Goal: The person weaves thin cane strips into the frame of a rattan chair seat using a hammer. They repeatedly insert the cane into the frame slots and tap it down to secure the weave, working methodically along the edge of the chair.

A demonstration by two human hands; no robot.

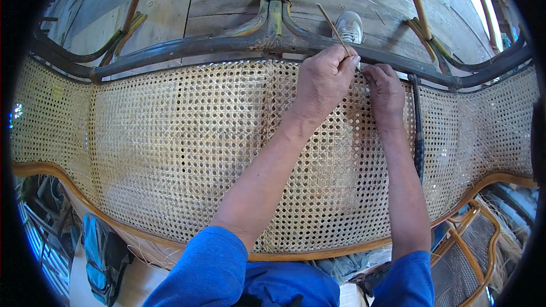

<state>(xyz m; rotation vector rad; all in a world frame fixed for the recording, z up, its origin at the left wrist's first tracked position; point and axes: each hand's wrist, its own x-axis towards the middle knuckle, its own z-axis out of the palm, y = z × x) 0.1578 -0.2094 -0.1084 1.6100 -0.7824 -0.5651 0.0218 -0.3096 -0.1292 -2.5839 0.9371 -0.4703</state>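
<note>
A woven cane panel with small open holes spans the picture, bordered at its far side by a dark rattan pole. My left hand is closed on a thin cane strip, which sticks up and away past the pole. Close to its right, my right hand has its fingers curled in at the panel's far edge. What those fingers hold, if anything, is hidden. Just right of that hand lies a slim dark tool with a black handle, its narrow end near the pole.
Bent rattan legs rise beyond the pole over a plank floor. A white shoe shows there. A light brown rim borders the near side. A blue and black backpack lies lower left, another cane-panelled frame lower right.
</note>
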